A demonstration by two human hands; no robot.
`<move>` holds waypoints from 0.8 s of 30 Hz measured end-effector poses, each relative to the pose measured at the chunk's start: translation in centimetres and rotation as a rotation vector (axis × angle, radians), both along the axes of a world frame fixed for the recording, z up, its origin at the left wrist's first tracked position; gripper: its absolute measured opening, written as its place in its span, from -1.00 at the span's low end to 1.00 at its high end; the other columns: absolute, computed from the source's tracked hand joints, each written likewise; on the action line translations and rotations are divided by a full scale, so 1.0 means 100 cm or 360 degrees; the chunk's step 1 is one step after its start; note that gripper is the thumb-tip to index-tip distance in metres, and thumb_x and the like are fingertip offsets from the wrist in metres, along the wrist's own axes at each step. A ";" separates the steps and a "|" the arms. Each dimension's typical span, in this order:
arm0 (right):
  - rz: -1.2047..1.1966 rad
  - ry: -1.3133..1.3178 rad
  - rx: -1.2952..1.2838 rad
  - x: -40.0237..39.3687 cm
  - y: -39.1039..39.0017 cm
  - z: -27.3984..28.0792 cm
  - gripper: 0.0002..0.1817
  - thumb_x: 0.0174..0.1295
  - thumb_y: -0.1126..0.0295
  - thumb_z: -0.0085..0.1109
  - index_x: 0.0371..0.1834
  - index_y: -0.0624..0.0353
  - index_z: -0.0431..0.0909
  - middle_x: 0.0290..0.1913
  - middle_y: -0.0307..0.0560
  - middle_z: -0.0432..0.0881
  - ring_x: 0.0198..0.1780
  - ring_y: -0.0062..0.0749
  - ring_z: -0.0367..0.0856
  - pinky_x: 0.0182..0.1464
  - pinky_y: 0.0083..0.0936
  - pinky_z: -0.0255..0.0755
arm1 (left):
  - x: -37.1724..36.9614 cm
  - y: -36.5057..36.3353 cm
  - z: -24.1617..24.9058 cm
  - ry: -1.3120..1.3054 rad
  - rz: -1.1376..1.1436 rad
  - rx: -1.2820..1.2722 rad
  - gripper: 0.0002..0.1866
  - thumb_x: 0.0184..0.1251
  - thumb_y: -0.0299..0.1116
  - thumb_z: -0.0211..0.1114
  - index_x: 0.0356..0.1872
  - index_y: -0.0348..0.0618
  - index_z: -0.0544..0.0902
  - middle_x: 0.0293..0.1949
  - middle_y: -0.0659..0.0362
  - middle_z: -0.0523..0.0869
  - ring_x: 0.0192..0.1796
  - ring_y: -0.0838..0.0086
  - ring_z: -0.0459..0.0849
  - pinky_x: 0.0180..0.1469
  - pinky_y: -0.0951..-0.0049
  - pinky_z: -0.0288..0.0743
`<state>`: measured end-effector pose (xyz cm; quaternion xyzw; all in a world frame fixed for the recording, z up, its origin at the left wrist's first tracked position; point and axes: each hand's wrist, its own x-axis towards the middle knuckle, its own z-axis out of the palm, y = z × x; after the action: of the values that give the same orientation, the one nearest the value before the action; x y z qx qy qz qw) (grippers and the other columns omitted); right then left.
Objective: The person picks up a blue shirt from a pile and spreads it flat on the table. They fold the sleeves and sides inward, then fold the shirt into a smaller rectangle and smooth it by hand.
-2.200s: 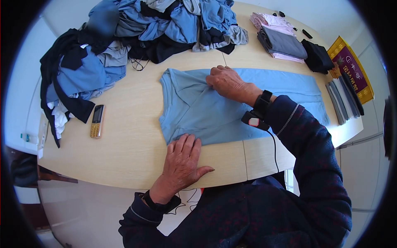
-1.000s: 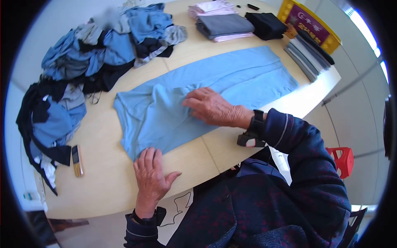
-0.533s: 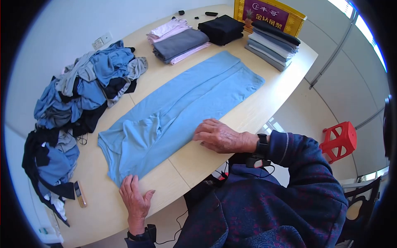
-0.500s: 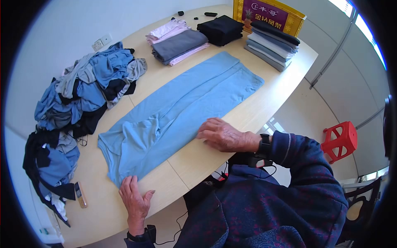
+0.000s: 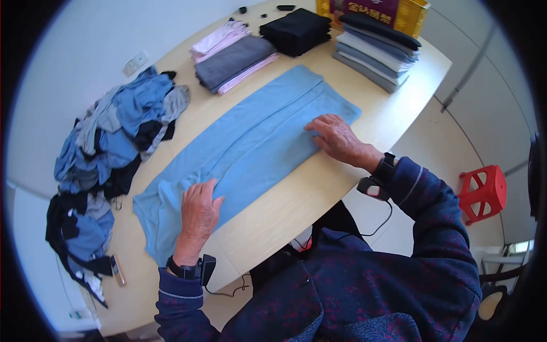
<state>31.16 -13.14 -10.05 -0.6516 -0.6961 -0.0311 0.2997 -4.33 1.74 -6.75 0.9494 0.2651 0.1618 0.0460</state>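
Observation:
A light blue garment [image 5: 250, 137], apparently a shirt, lies lengthwise across the table with a long fold running along it. Its left end is bunched and wrinkled, while the right part is fairly smooth. My left hand [image 5: 199, 210] rests on the wrinkled left part, fingers extended and thumb apart. Near the right end of the garment, my right hand [image 5: 337, 139] is over the front edge with its fingers loosely bent and nothing gripped. Whether those fingertips press on the cloth is hard to tell.
A heap of crumpled clothes [image 5: 119, 125] fills the table's left side, near a small phone-like object [image 5: 118, 271]. Folded stacks stand at the back: grey and pink [image 5: 236, 60], black [image 5: 296, 31], and mixed greys [image 5: 376, 54] before a yellow box [image 5: 411, 18]. A red stool [image 5: 483, 194] stands right.
My left hand has moved up and right from the garment's front left corner onto its wrinkled part. My right hand has shifted right and away from me along the front edge.

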 end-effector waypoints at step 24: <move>0.0133 -0.0441 -0.0301 0.052 0.037 -0.036 -0.07 0.32 -0.38 -0.19 0.48 0.20 0.20 0.51 0.15 0.19 0.56 0.03 0.05 0.55 0.11 -0.22 | 0.028 0.002 -0.043 0.0527 -0.0319 -0.0012 0.09 0.16 0.51 0.00 0.53 -0.15 0.13 0.55 -0.06 0.09 0.59 -0.06 -0.05 0.48 -0.36 -0.30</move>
<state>36.38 -9.41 -13.70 -0.6370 -0.7570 -0.0426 0.1391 -1.55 1.94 -11.09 0.9845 0.1739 -0.0032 0.0213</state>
